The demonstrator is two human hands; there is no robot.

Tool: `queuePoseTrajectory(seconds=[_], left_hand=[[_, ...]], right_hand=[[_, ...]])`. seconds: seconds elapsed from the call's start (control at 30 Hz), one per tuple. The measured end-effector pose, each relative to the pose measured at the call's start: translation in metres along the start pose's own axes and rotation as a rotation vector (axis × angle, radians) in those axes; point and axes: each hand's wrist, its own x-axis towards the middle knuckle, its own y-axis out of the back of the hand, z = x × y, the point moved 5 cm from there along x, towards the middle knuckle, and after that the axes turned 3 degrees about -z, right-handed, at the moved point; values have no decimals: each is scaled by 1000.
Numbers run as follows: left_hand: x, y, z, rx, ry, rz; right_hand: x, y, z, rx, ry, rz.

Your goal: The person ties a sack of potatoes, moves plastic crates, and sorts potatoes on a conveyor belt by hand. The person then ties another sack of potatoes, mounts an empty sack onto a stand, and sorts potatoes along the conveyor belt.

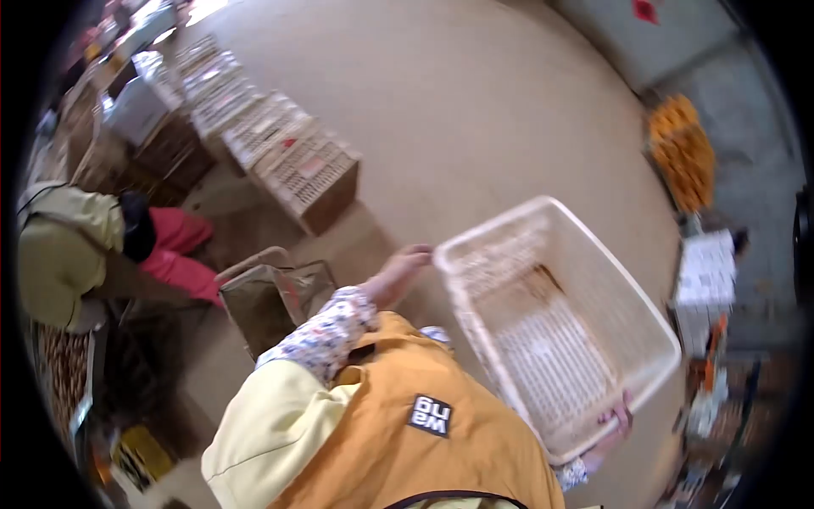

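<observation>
White plastic basket (632, 288): held over the floor (441, 93), to the right of the orange apron (381, 433), its open top turned up to the camera; a ridged base and brown staining are shown inside.
Right hand (621, 414): placed right of the apron; the basket's near end is gripped, fingers hooked over its rim.
Left hand (403, 271): stretched out beyond the apron from a floral sleeve (326, 335); it is set at the basket's far left corner, but the fingers are blurred and how tightly they are closed cannot be told.
Open brown container (257, 310): stood beyond the apron, to its left, with a raised handle.
Slatted crates (309, 170): lined up in a row, farther beyond the apron, leftward.
Co-worker (64, 263): seen bent over, well left of the apron, dressed in pale yellow and pink.
Orange heap (681, 153): piled far beyond the apron, rightward, near the wall (746, 110); its contents cannot be made out.
</observation>
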Motion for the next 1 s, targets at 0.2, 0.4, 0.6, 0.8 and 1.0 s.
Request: queuePoseTrajectory(seconds=[0.2,0.4,0.6,0.8,1.0], left_hand=[[137,40,108,621,-239,-86],[142,291,-16,467,-233,1137],[-33,233,-189,680,813,908],[95,241,27,723,641,880],[380,485,325,403,-116,1140]], right_hand=[[172,-127,46,185,-261,82],[382,-312,132,185,-684,-108],[551,-483,181,164,-829,-274],[600,-741,167,106,-750,-544],[641,-987,165,-278,-852,-553]])
